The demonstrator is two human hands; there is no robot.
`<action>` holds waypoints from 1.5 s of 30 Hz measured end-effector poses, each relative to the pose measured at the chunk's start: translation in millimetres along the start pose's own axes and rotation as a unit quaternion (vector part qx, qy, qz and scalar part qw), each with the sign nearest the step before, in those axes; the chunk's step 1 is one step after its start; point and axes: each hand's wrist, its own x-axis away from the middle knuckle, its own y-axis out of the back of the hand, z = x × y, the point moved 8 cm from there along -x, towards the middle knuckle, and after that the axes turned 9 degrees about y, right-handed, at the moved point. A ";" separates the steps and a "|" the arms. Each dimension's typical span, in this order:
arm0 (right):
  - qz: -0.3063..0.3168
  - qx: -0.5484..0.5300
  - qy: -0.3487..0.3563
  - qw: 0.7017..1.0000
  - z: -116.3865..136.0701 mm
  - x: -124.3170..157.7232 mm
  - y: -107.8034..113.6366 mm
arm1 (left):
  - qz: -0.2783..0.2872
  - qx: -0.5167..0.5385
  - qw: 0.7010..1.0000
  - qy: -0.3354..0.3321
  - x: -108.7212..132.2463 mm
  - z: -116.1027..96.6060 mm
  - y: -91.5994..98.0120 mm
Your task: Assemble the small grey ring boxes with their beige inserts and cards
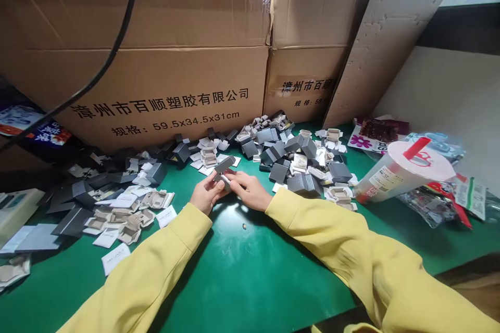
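Between both hands, just above the green table [250, 265], is a small grey box [225, 164] with its flap tilted up. My left hand [206, 193] is closed around its left side. From the right, my right hand [249, 190] pinches the same box near its lower edge; the fingers partly hide it. Behind the hands lie pale moulded inserts [208, 156] and white slips. A heap of similar grey boxes [279, 173] is close by on the right. More inserts [130, 226] and white printed cards [115, 258] are spread left of my left arm.
Large cardboard cartons [167, 83] wall off the back, and a loose cardboard sheet [385, 47] leans at right. A drink cup [398, 174] with a red straw stands right, near snack packets [433, 205]. A black cable [113, 52] hangs at upper left.
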 end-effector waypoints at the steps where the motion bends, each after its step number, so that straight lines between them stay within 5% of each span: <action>1: -0.021 -0.030 -0.032 0.999 -6.9 -0.8 3.4 | -0.001 0.003 1.000 -0.002 0.1 -1.2 -0.2; 6: -0.130 -0.042 -0.090 0.987 -21.2 -1.5 24.3 | -0.007 0.015 1.000 0.002 -2.9 -0.2 0.0; 19: -0.087 -0.009 -0.077 0.993 -14.6 6.4 22.6 | 0.010 -0.076 0.997 0.018 -5.8 12.3 -0.6; 26: -0.068 0.055 -0.043 0.995 -8.5 4.1 15.8 | 0.034 -0.129 0.990 -0.035 -10.4 7.9 -4.1; 35: -0.104 0.087 0.002 0.991 0.0 3.1 12.6 | 0.021 -0.025 0.999 0.029 -9.5 13.9 0.2; 41: -0.110 -0.027 -0.125 0.986 -20.6 10.2 17.4 | 0.004 0.013 0.998 0.067 -12.4 16.6 2.4; 45: -0.048 0.001 -0.175 0.983 -27.3 10.0 10.6 | 0.033 -0.019 0.996 0.081 -12.5 19.7 0.7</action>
